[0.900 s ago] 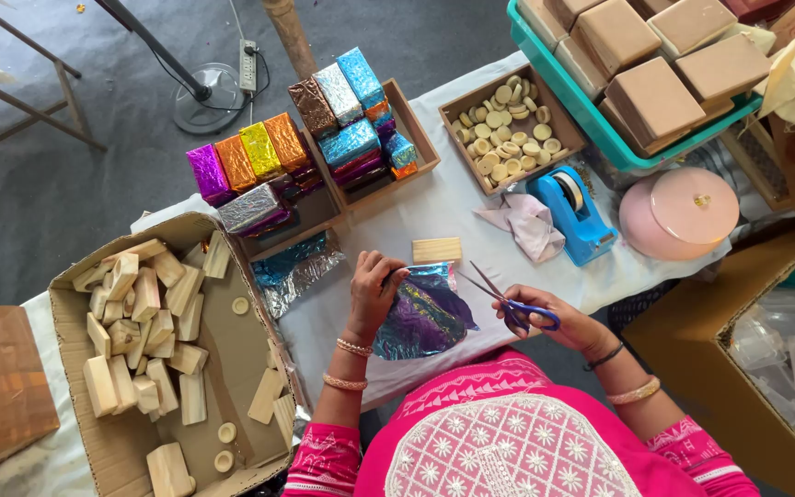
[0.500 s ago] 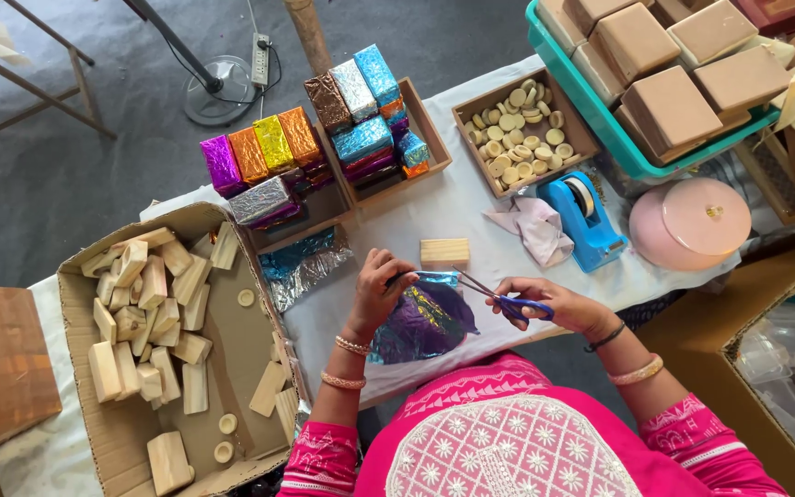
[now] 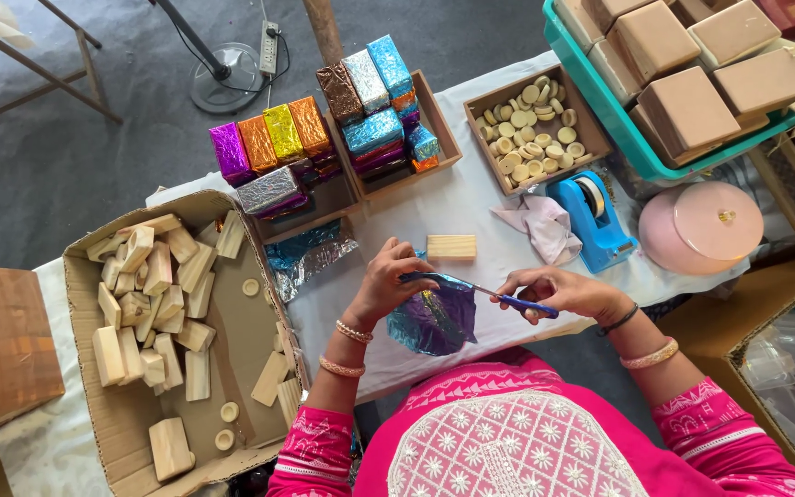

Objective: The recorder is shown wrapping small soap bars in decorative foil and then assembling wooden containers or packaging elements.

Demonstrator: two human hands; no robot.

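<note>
While the left hand [image 3: 386,281] pinches blue foil [image 3: 434,317], the right hand [image 3: 558,293] grips scissors [image 3: 499,296] cutting it, a wooden block [image 3: 451,246] just beyond.

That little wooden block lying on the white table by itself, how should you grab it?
Pinch the wooden block across its two long sides, coming straight down from above. It lies flat with its long edge running left to right, and the cloth around it is bare, so fingers fit on both sides. The left hand, busy holding blue foil, is nearest; the right hand holds scissors.
</note>
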